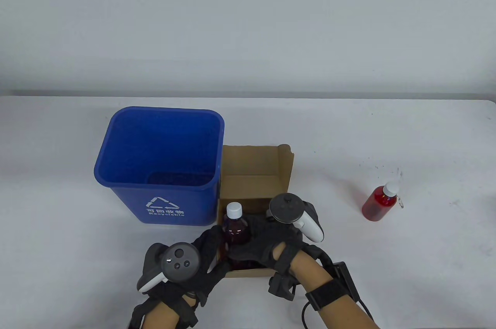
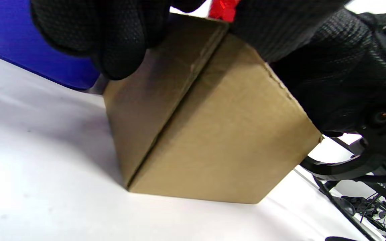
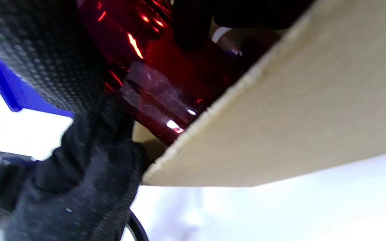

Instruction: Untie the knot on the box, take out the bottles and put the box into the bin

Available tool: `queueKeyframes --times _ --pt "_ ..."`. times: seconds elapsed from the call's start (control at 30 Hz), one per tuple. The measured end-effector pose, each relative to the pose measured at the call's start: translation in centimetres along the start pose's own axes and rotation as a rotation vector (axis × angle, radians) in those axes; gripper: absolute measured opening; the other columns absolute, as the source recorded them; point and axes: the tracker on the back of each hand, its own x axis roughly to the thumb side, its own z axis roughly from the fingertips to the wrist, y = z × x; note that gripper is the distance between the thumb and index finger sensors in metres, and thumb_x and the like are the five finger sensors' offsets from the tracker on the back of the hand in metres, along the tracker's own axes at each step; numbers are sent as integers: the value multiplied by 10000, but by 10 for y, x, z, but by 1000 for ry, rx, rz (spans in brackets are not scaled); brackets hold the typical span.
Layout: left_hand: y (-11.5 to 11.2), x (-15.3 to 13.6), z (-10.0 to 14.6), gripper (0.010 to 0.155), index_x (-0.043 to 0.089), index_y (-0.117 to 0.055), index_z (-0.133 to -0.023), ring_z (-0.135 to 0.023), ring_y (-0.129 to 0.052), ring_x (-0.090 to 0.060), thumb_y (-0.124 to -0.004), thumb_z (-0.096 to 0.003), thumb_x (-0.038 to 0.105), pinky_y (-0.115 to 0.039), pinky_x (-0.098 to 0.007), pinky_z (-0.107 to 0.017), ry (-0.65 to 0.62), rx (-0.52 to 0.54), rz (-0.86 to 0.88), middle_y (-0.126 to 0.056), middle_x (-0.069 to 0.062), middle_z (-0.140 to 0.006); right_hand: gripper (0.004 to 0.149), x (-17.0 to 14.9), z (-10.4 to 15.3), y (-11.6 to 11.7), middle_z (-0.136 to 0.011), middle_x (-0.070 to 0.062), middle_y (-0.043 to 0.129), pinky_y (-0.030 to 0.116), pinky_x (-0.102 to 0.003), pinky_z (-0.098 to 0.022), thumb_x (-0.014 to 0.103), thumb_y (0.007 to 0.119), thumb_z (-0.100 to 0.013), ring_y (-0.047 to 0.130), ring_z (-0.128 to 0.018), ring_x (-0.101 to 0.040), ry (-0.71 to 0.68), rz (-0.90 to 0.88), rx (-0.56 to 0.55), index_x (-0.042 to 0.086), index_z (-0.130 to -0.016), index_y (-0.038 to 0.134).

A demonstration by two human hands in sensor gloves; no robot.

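- Right hand (image 1: 271,245) grips glossy red bottle (image 1: 233,228), white cap, in the open corrugated cardboard box (image 1: 252,174).
- Left hand (image 1: 197,263) fingers curled over box's near corner.
- Smooth blue plastic bin (image 1: 162,158) beside box.

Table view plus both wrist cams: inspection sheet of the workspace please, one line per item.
Surface: white table, small dark specks near the far-right bottle.
Job's things: open cardboard box beside blue bin; bottle in box, red liquid, white cap; second bottle lying apart at right.
Clutter: nothing seen.
Grippers: left hand holds the box's near-left corner; right hand grips the bottle in box.
Cables: black cable at right wrist.
Surroundings: plain pale wall.
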Motion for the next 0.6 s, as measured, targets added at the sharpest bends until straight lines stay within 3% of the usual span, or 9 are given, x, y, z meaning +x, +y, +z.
queueKeyframes --times 0.17,0.33,0.47,0.6 --pt "-3 -4 -1 824 120 -267 -1097 -858 -757 -492 -702 -505 492 -669 -585 -604 13 -13 50 -469 -242 -1082 819 13 25 -14 -1022 -87 492 588 -552 -616 476 930 -419 603 -873 -398 -134 -107 -122 210 -1018 439" --pt "-3 -4 -2 822 126 -253 -1096 -856 -758 -495 -691 -507 496 -670 -586 -602 15 -20 60 -471 -242 -1083 823 24 64 -51 -1027 -90 473 601 -542 -608 461 928 -423 609 -872 -399 -258 -105 -329 209 -1017 418" --pt "-3 -4 -2 822 127 -249 -1095 -856 -761 -491 -686 -507 498 -672 -583 -603 13 -20 61 -471 -241 -1082 827 14 90 -81 -1036 -93 436 582 -559 -619 433 923 -427 577 -894 -408 -235 9 -553 206 -1016 389" --pt "-3 -4 -2 822 127 -246 -1095 -857 -761 -491 -684 -507 499 -671 -584 -603 13 -21 67 -468 -241 -1083 830 -17 104 -104 -1035 -101 421 577 -572 -622 411 925 -427 568 -902 -419 -111 132 -792 192 -1012 379"
